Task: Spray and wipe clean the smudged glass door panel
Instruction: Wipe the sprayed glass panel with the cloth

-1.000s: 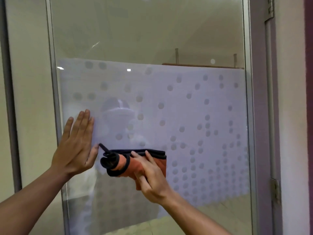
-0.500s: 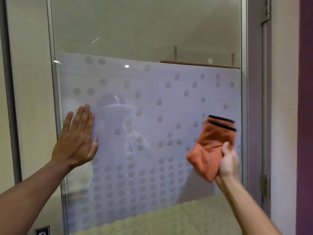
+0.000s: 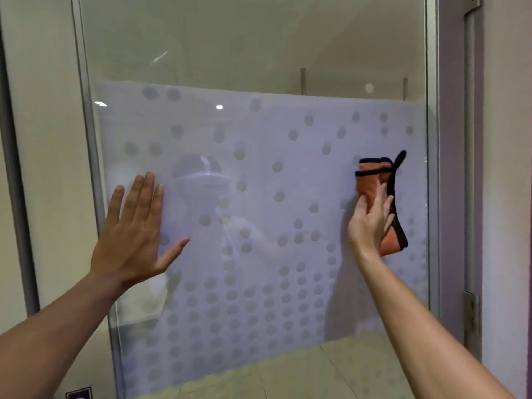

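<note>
The glass door panel (image 3: 259, 174) fills the view, clear at the top and covered lower down by a frosted film with grey dots. My left hand (image 3: 132, 231) lies flat on the glass near the panel's left edge, fingers spread and pointing up. My right hand (image 3: 370, 223) presses a folded orange cloth with black trim (image 3: 385, 197) against the glass near the right edge. The cloth stands upright under the fingers and palm. No spray bottle is in view.
A metal frame strip (image 3: 89, 156) borders the glass on the left, and another (image 3: 431, 168) on the right. Beyond it stand a purple door jamb (image 3: 452, 174) with a hinge (image 3: 472, 315) and a pale wall. A faint reflection of a person shows in the glass.
My right hand swept the cloth from beside the left hand across to the right edge of the glass, then a little upward. The left hand stayed flat on the glass.
</note>
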Action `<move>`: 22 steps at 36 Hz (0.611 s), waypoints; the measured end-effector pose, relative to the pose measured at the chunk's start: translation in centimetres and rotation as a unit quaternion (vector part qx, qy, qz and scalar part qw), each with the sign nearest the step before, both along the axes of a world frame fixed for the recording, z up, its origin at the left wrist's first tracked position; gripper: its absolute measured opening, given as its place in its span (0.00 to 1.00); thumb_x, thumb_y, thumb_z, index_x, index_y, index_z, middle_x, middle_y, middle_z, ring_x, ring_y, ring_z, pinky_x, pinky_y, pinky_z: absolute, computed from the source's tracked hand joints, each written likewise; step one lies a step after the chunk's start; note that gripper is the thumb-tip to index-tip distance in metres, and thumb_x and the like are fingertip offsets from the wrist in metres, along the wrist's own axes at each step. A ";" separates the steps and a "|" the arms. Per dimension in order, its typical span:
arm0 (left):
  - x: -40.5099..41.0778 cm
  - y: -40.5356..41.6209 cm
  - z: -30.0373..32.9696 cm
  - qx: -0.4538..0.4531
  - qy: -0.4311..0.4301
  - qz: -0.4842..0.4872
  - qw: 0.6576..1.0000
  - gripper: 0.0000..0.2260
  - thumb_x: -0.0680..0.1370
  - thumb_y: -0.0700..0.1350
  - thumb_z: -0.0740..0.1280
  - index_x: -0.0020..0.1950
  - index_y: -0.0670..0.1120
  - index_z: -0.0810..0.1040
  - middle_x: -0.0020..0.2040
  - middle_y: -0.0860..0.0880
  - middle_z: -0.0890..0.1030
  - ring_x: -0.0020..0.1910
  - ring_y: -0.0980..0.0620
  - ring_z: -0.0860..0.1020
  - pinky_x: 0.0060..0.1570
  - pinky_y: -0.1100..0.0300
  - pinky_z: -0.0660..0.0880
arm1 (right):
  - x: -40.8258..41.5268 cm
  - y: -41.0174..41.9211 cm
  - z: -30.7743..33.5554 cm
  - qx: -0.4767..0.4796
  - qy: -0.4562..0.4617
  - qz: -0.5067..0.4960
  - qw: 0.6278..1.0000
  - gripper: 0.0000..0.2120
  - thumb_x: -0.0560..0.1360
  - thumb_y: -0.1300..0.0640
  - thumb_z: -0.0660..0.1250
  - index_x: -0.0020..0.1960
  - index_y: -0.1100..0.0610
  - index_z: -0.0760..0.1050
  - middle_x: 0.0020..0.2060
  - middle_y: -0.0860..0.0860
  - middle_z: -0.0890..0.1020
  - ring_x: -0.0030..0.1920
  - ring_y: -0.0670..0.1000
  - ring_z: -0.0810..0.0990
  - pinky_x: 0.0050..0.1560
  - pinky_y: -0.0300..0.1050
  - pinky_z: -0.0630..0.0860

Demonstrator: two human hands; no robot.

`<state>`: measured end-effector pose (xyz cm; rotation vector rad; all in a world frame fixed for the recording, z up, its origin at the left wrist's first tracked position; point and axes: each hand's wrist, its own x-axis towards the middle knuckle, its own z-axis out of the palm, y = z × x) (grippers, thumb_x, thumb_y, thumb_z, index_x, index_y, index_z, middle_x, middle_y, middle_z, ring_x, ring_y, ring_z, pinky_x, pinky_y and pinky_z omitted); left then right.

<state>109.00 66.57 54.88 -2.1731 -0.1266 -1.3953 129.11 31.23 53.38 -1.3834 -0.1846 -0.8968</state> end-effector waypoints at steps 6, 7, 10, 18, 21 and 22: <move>0.3 0.2 -0.1 0.004 -0.009 0.000 1.000 0.46 0.76 0.67 0.52 0.81 0.34 0.50 0.82 0.35 0.48 0.83 0.38 0.48 0.80 0.37 0.49 | -1.5 5.1 -1.6 -0.090 -0.098 -0.025 0.991 0.31 0.77 0.58 0.58 0.80 0.49 0.61 0.82 0.48 0.58 0.83 0.51 0.49 0.81 0.57 0.40; 0.3 0.2 -0.1 0.004 -0.010 0.001 1.000 0.46 0.76 0.67 0.52 0.81 0.34 0.49 0.82 0.35 0.48 0.83 0.38 0.48 0.80 0.37 0.48 | -1.9 5.7 -1.9 -0.097 -0.108 -0.024 0.989 0.32 0.76 0.60 0.58 0.80 0.48 0.61 0.82 0.47 0.58 0.83 0.50 0.48 0.81 0.56 0.39; 0.3 0.2 -0.2 0.003 -0.012 -0.001 1.000 0.46 0.76 0.67 0.52 0.81 0.34 0.49 0.82 0.35 0.48 0.83 0.38 0.47 0.80 0.37 0.48 | -3.2 7.3 -3.1 -0.146 -0.149 -0.019 0.978 0.38 0.71 0.65 0.58 0.80 0.49 0.62 0.82 0.47 0.59 0.83 0.50 0.48 0.81 0.57 0.39; 0.4 0.2 -0.2 0.000 -0.013 -0.008 1.000 0.46 0.76 0.67 0.52 0.81 0.34 0.48 0.82 0.35 0.47 0.83 0.38 0.47 0.80 0.36 0.48 | -4.9 7.9 -7.4 -0.332 -0.261 0.028 0.906 0.36 0.68 0.60 0.57 0.77 0.51 0.68 0.79 0.46 0.63 0.82 0.55 0.53 0.80 0.62 0.46; 0.3 0.2 -0.1 0.002 -0.009 -0.015 1.000 0.46 0.75 0.67 0.52 0.81 0.34 0.48 0.82 0.35 0.47 0.83 0.37 0.47 0.79 0.35 0.48 | -6.0 7.9 -9.6 -0.403 -0.285 0.065 0.867 0.27 0.75 0.56 0.61 0.75 0.50 0.71 0.78 0.46 0.66 0.82 0.54 0.56 0.80 0.62 0.51; 0.3 0.1 -0.1 0.002 -0.009 -0.018 1.000 0.46 0.75 0.67 0.52 0.81 0.34 0.47 0.82 0.35 0.47 0.82 0.37 0.47 0.79 0.35 0.48 | -6.5 7.9 -10.5 -0.428 -0.285 0.084 0.853 0.25 0.77 0.55 0.61 0.74 0.49 0.71 0.78 0.45 0.67 0.82 0.53 0.56 0.79 0.61 0.51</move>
